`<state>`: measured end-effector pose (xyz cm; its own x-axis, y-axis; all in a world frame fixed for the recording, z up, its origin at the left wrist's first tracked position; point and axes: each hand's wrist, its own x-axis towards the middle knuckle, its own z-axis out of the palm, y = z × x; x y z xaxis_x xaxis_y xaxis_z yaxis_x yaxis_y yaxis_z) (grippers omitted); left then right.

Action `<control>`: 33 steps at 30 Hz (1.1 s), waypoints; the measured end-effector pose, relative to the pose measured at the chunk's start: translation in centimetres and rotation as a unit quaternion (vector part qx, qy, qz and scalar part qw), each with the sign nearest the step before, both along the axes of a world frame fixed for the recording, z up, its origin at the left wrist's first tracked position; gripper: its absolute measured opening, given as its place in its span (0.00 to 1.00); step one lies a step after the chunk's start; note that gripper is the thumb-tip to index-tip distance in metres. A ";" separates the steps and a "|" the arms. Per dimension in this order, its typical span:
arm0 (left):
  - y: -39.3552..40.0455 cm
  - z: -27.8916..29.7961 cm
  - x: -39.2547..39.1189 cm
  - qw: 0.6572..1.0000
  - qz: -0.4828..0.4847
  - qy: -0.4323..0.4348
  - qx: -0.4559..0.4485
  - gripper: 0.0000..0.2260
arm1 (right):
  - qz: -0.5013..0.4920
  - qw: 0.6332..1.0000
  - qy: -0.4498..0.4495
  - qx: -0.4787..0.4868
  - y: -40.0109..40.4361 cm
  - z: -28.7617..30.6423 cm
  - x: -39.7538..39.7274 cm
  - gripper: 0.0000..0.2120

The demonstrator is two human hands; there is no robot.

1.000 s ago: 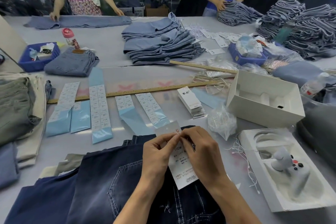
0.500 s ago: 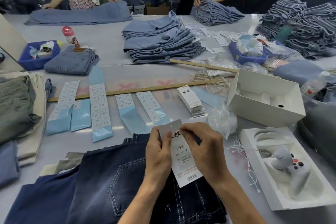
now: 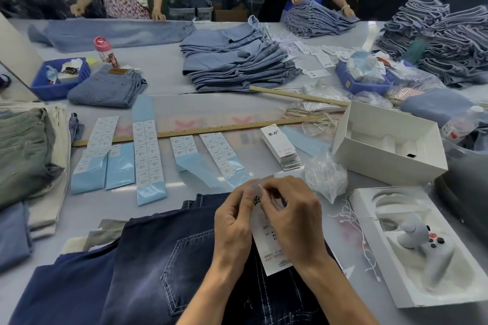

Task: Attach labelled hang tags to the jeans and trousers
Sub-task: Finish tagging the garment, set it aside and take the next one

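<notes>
Dark blue jeans (image 3: 148, 258) lie flat on the table in front of me, back pocket up. Over their waistband I hold a white printed hang tag (image 3: 269, 250). My left hand (image 3: 232, 221) pinches the tag's upper left edge between thumb and fingers. My right hand (image 3: 293, 216) covers the tag's upper right, its fingertips pinching at the top near the hole. A stack of blank hang tags (image 3: 281, 148) sits beyond my hands, and strips of printed size labels (image 3: 146, 148) on blue backing lie to the left.
A clear bag of white tag strings (image 3: 324, 179) sits right of my hands, loose strings beside it. Two white boxes (image 3: 388, 145) stand at right, one holding a game controller (image 3: 425, 243). Folded trousers (image 3: 23, 153) lie left, denim stacks (image 3: 237, 63) behind, two wooden rulers, two people working.
Both hands have closed in on the top of the tag, my right hand sliding up over its upper part. The far workers have shifted their denim.
</notes>
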<state>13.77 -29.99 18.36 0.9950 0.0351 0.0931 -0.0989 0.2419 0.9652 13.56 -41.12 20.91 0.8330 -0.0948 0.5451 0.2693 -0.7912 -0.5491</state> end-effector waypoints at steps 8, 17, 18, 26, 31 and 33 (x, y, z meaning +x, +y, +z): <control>2.2 0.2 0.8 0.959 -0.121 0.122 -0.226 0.20 | 0.037 0.999 0.003 -0.029 -0.3 0.3 -0.5 0.06; 2.4 0.9 1.2 0.978 -0.147 0.103 -0.104 0.12 | 0.039 0.999 -0.007 -0.037 -0.9 0.1 -1.6 0.03; 2.3 1.1 1.2 0.982 -0.143 0.089 -0.082 0.11 | 0.038 0.999 -0.008 -0.036 -1.0 0.2 -1.8 0.03; 1.5 2.0 1.1 0.987 -0.110 -0.048 0.106 0.10 | 0.032 0.996 0.019 -0.078 -2.4 1.9 -2.6 0.04; 1.4 2.5 1.5 0.977 -0.134 -0.063 0.154 0.08 | 0.037 0.990 0.020 -0.138 -3.1 3.2 -2.9 0.03; 1.2 2.6 1.6 0.969 -0.140 -0.083 0.188 0.09 | 0.036 0.987 0.045 -0.153 -3.2 3.5 -2.8 0.03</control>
<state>15.32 -28.79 20.92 0.9310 -0.3009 0.2068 -0.2421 -0.0846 0.9666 10.77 -44.29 24.42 0.8775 0.1233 0.4634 0.2914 -0.9046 -0.3111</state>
